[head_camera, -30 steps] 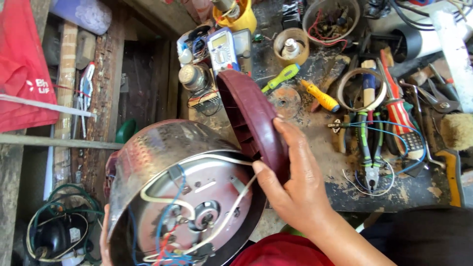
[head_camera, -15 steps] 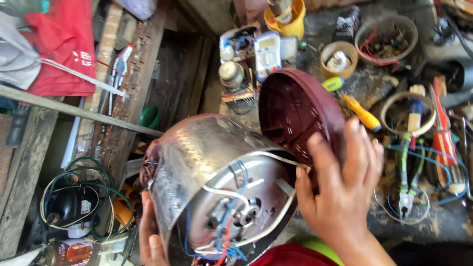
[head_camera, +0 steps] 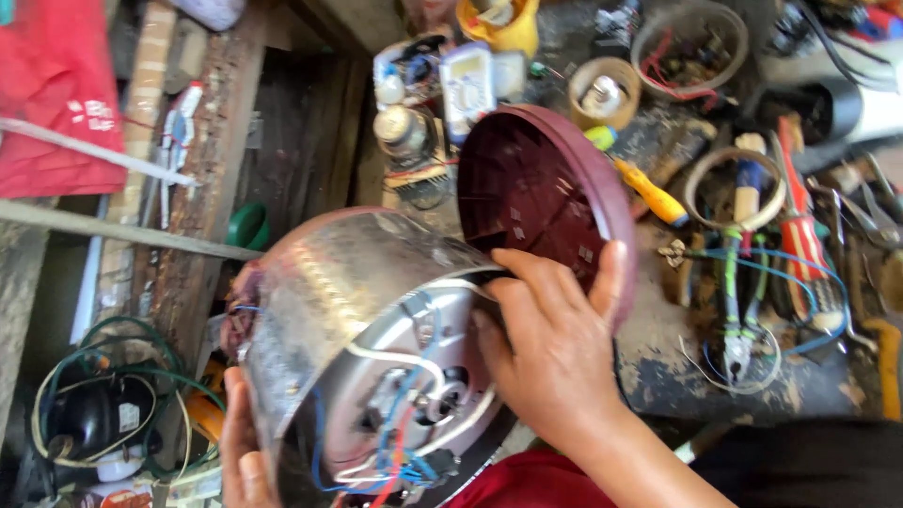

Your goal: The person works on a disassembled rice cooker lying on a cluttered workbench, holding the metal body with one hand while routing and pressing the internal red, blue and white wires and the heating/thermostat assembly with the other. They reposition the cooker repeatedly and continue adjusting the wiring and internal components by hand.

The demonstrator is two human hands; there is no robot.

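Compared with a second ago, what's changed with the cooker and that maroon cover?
The right hand has tipped the maroon cover further open, so its ribbed inside now faces the camera, and its fingers have spread. The left hand still props the metal cooker body from below, wiring exposed. The bench tools lie as before.

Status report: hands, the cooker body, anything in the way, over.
Left hand grips metal cooker body at its lower edge. Right hand holds maroon base cover, tilted off. Wiring exposed. Cluttered workbench behind.
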